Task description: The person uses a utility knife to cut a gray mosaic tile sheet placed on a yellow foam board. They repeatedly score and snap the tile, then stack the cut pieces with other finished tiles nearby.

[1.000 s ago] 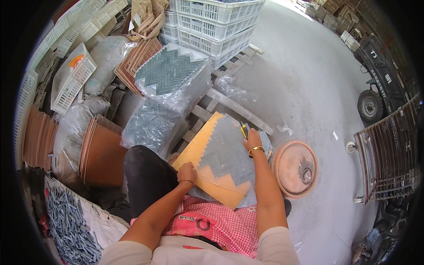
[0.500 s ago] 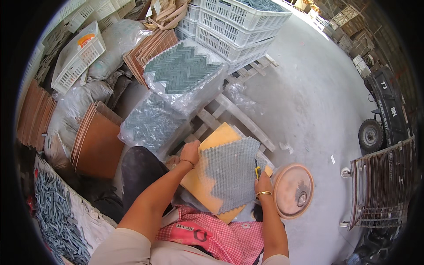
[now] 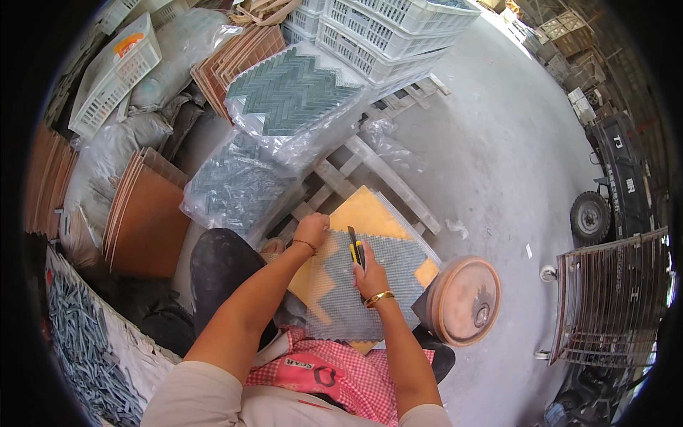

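Note:
A grey mesh-backed sheet (image 3: 395, 267) with a zigzag outline lies on a flat yellow-orange board (image 3: 366, 213) in front of me. My left hand (image 3: 313, 230) is closed at the upper left edge of the sheet, its fingertips seeming to pinch the mesh there. In my right hand (image 3: 371, 276) is a yellow-and-black utility knife (image 3: 355, 245). The knife sits over the middle of the sheet, its blade end pointing away from me. I cannot tell whether the blade touches the mesh.
A round terracotta-coloured lid or pot (image 3: 466, 302) stands to the right of the board. Beyond lie a wooden pallet (image 3: 391, 181) and plastic-wrapped herringbone tile sheets (image 3: 288, 92). White crates (image 3: 384, 35) are stacked behind. Loose grey tile strips (image 3: 89, 356) fill the lower left, near brown boards (image 3: 146, 217).
My right hand has moved left with the knife, from the sheet's right edge to over its middle. The sheet has shifted on the board. My left hand remains at the upper left edge.

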`<move>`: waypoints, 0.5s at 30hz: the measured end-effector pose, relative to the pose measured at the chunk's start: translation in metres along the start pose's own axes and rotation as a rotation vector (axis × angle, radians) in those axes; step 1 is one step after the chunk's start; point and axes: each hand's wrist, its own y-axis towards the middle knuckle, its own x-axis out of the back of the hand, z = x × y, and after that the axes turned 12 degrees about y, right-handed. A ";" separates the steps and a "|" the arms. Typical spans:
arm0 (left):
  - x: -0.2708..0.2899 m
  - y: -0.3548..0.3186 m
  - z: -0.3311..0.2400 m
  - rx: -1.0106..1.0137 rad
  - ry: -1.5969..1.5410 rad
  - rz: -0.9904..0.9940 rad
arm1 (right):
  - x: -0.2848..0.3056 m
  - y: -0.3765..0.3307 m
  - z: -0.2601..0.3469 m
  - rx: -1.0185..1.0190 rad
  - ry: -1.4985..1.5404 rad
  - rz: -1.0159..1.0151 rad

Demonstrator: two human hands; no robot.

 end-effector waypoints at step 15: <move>-0.003 -0.004 -0.001 0.042 -0.008 -0.055 | -0.030 0.033 0.022 0.037 -0.463 0.135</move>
